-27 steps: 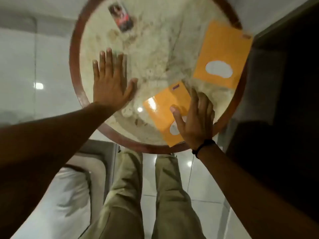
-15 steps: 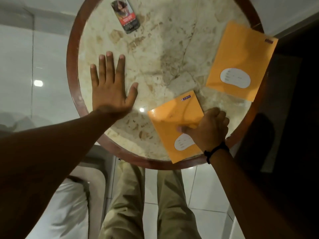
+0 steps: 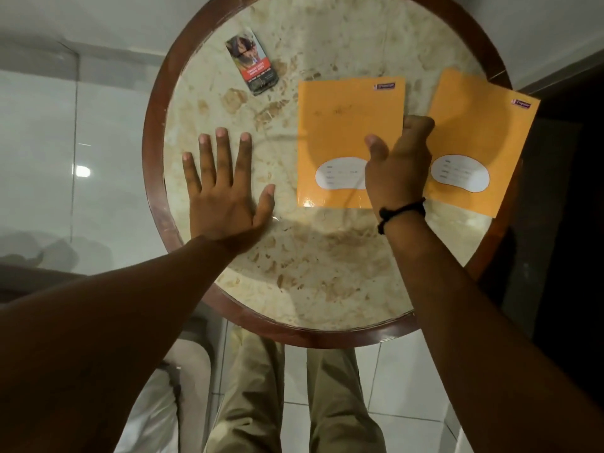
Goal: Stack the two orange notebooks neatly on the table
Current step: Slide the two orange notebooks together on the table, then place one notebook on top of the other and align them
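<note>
Two orange notebooks with white oval labels are over the round marble table (image 3: 313,289). My right hand (image 3: 400,168) grips the nearer notebook (image 3: 340,132) by its right edge, thumb on the cover, and holds it squared up near the table's middle. The second notebook (image 3: 480,132) lies tilted at the right rim, partly over the edge, and my right hand hides its left side. The two notebooks sit side by side. My left hand (image 3: 225,188) rests flat on the marble to the left, fingers spread, holding nothing.
A small printed packet (image 3: 251,65) lies at the far left of the tabletop. A brown wooden rim (image 3: 153,152) rings the table. My legs and a tiled floor show below, with a cushioned seat at lower left. A dark area is on the right.
My right hand closed on the nearer notebook, lifted it from the front edge, and brought it up beside the second notebook, turning it straight. My left hand stayed flat.
</note>
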